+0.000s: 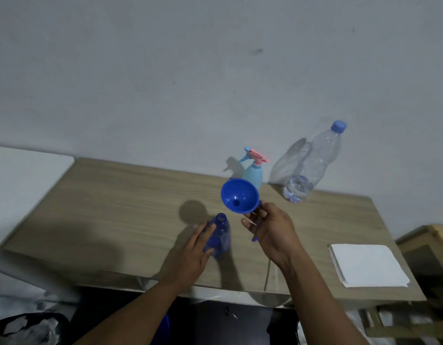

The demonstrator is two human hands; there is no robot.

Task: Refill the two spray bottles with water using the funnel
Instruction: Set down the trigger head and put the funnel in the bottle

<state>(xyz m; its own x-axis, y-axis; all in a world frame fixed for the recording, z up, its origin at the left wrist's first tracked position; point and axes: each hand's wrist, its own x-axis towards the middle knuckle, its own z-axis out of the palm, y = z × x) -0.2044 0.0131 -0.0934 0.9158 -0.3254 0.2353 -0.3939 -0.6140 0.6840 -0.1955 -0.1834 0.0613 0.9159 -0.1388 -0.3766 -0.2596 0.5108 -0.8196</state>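
A dark blue spray bottle [221, 234] stands on the wooden table [116, 207] with its neck open and no spray head on it. My left hand [193, 255] grips its side. My right hand [270, 227] holds a blue funnel [239, 199] in the air, up and to the right of the open neck, its wide mouth tilted toward me. A light blue spray bottle [252, 173] with a pink trigger head stands behind the funnel by the wall. A clear water bottle [312, 165] with a blue cap, holding a little water, stands to its right.
A folded white cloth [367, 265] lies near the table's right front corner. A white surface [21, 185] adjoins the table on the left, and a wooden piece of furniture [429, 247] stands to the right. The wall runs close behind the bottles.
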